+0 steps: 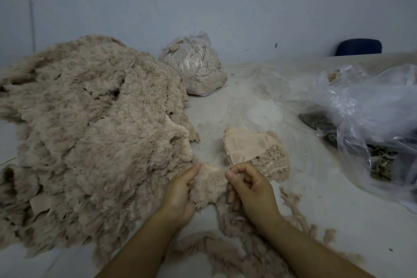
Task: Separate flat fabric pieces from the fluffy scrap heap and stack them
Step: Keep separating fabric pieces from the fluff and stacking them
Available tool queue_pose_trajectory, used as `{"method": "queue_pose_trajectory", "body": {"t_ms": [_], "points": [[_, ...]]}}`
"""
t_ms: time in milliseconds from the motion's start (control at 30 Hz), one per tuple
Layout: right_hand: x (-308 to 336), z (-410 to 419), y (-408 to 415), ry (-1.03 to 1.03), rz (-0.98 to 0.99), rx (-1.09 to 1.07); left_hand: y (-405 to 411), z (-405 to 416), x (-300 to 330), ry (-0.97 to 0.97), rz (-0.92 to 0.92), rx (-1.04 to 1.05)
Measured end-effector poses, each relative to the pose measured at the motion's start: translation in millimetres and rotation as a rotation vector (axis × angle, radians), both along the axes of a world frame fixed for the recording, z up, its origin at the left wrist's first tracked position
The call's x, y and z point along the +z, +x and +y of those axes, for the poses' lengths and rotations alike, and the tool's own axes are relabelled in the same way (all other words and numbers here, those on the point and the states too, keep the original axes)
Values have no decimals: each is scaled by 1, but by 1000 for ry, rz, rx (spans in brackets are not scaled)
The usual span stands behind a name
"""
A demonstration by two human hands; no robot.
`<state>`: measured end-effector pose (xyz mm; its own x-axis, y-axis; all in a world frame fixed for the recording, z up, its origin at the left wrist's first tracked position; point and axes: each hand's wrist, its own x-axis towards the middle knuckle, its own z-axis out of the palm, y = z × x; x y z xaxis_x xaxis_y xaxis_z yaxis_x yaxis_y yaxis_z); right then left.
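Note:
A big heap of beige fluffy scraps [90,133] covers the left half of the table. My left hand [180,194] and my right hand [250,187] both grip one fluffy fabric piece [208,187] between them, low in the middle of the view. Just beyond my right hand lies a small stack of flat pieces [255,151], its top piece turned smooth pink side up. Loose fluffy strips [237,244] lie on the table under and around my forearms.
A tied clear bag of scraps [196,67] stands at the back behind the heap. A large crumpled clear plastic bag [372,115] with dark scraps inside fills the right side. A dark blue chair back [358,47] shows against the far wall. Fluff dusts the white tabletop [327,210].

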<state>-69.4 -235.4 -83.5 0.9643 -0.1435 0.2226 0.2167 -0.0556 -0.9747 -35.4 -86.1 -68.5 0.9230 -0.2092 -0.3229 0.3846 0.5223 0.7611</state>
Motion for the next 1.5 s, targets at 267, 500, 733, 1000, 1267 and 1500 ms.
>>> {"method": "queue_pose_trajectory", "body": {"t_ms": [267, 500, 733, 1000, 1267, 1500], "points": [[4, 3, -3, 186, 22, 87, 7, 8, 2, -204, 52, 51], [5, -3, -1, -54, 200, 195, 0, 7, -1, -98, -38, -40], [36, 2, 12, -252, 89, 198, -6, 4, -2, 309, -403, -59], [62, 6, 29, -339, -73, -7, -3, 10, 5, 189, -387, -210], [76, -46, 59, -235, -123, -391, 54, -27, 45, 408, -381, 114], [42, -69, 56, -586, -1, -597, 57, -28, 31, 1041, -662, -3]]}}
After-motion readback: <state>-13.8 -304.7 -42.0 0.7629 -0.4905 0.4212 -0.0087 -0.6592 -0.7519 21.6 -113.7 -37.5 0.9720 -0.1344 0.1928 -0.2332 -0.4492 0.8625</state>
